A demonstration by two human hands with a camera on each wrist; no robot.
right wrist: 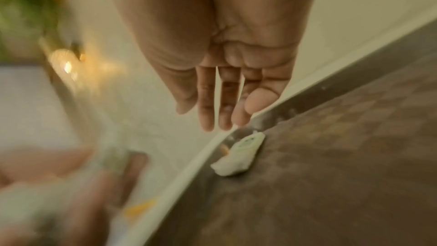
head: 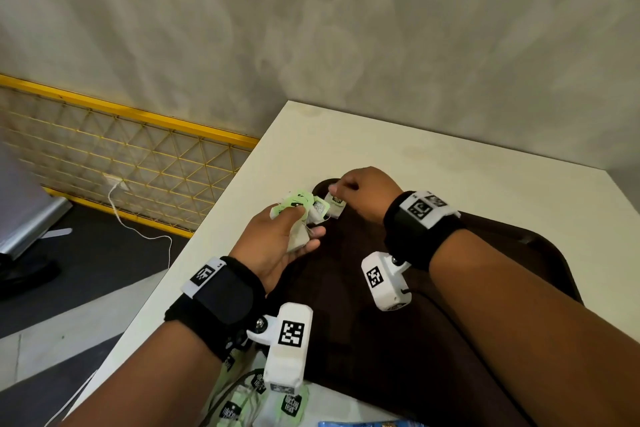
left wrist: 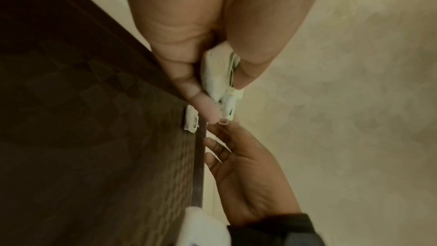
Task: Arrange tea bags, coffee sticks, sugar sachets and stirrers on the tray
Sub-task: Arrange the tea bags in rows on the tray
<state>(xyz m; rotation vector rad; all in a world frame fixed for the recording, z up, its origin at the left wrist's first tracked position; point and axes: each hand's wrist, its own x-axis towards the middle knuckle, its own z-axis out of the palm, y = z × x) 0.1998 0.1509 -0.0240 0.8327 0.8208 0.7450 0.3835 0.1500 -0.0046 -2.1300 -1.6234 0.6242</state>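
1 tea bag (right wrist: 238, 156) on tray (head: 519, 246): light, limp; pinch its tag. Left hand (head: 277, 246) clutches bunch (head: 298, 215); right hand (right wrist: 224, 81) fingers spread.

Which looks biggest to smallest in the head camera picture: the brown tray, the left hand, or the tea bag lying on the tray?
1. The tray, by far.
2. The left hand, though it is nearer the camera.
3. The tea bag, partly hidden under the right hand.

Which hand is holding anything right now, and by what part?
Left hand grips a bunch of white-and-green tea bags around their pouches. Right hand is open, empty.
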